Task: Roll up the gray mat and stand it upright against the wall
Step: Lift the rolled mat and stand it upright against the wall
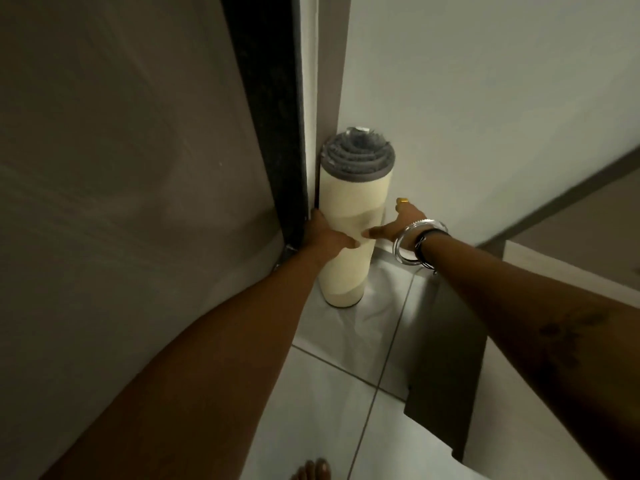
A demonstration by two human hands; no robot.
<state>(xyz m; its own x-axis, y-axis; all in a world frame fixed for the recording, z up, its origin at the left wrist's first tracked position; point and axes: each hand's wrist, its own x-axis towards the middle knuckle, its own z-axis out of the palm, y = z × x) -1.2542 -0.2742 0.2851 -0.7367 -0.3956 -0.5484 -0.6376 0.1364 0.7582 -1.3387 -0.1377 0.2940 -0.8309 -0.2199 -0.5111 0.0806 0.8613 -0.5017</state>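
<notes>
A: How many things are you counting?

B: One rolled mat, standing upright on the tiled floor in the corner, cream backing outward, gray pile showing at the top. It is leaning against the white wall beside the dark door frame.

A: And the hands?

B: Two, both arms reaching forward. The left hand is pressing the roll's left side, thumb across its front. The right hand (two bangles on that wrist) is spread open at the right side, thumb touching.

A: Room around it?

B: Open tile is lying in front and to the right.
</notes>
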